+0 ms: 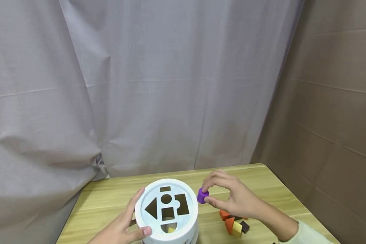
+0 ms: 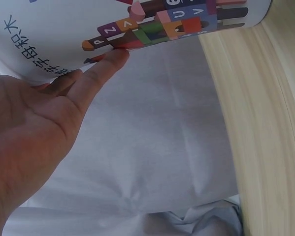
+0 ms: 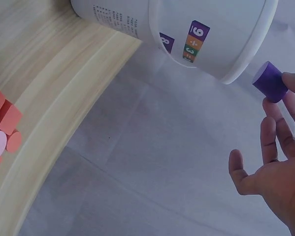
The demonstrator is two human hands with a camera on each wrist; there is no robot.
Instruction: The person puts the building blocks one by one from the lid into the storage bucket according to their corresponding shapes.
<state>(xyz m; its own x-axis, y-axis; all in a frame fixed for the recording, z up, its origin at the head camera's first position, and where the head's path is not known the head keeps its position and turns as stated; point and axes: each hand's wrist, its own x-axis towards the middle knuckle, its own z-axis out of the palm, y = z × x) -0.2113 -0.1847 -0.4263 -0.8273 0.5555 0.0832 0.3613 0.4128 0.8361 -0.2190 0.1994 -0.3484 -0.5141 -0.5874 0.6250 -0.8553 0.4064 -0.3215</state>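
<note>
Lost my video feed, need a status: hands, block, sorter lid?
Right hand pinches purple cylinder beside white sorter bucket. Left hand holds the bucket's side. Round hole in lid is uncovered.

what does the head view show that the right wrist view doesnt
Only the head view shows the bucket's lid with its shape holes, a yellow block inside, the left hand gripping the bucket, and the yellow block in the loose pile.

Only the right wrist view shows the numbered colour squares printed on the bucket's side.

Both show the white bucket, the right hand pinching the purple cylinder, orange blocks and the wooden table.
</note>
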